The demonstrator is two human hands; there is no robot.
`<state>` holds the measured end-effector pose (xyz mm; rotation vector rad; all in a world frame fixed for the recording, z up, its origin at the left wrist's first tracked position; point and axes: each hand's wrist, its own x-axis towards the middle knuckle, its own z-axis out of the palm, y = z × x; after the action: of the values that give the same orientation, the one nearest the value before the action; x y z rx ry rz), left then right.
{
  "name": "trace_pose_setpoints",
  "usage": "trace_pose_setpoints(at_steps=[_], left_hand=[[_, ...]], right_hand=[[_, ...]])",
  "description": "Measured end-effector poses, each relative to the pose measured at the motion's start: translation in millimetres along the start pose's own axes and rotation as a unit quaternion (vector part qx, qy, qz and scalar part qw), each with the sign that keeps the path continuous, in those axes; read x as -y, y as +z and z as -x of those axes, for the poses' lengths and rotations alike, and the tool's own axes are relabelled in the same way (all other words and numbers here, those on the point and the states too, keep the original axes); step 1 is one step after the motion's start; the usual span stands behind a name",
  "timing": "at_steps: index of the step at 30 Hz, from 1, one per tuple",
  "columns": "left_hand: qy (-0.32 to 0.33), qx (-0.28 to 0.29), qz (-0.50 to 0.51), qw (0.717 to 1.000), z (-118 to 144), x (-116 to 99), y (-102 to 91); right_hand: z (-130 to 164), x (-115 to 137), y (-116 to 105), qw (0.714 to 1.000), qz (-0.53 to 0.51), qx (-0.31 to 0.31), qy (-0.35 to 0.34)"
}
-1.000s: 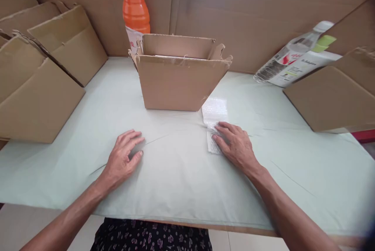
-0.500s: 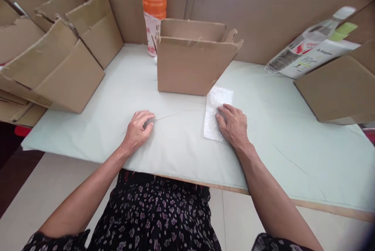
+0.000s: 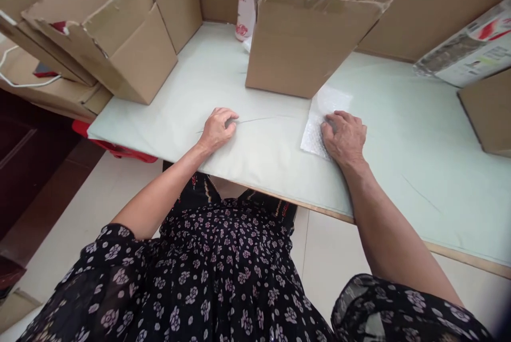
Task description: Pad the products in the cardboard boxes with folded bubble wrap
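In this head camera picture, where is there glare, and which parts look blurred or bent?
Head view: soft, even light with weak shadows; a pale glare lies on the bubble wrap under the right hand. The left hand and the cardboard box look sharp. The dress near the bottom edge is slightly soft. The table edge and the boxes lean outward, a wide-lens distortion.

A small sheet of clear bubble wrap [image 3: 323, 118] lies flat on the pale green surface [image 3: 399, 134], its far edge just beside the front right corner of the open cardboard box [image 3: 303, 43]. It is roughly rectangular, whitish and shiny, and its near right part is covered by the right hand [image 3: 345, 137] pressing down on it
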<state>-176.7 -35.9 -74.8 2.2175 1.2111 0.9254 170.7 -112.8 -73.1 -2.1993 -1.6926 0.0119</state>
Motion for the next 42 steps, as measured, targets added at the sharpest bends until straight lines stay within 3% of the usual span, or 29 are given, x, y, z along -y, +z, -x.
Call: trace_pose_setpoints(at_steps=[24, 42], left_hand=[[-0.02, -0.036, -0.009, 0.999, -1.0, 10.6, 6.5], [-0.02, -0.025, -0.007, 0.999, 4.8, -1.5, 0.8]], right_hand=[[-1.6, 10.2, 2.6, 0.997, 0.08, 0.002, -0.001], [-0.8, 7.2, 0.7, 0.997, 0.078, -0.017, -0.009]])
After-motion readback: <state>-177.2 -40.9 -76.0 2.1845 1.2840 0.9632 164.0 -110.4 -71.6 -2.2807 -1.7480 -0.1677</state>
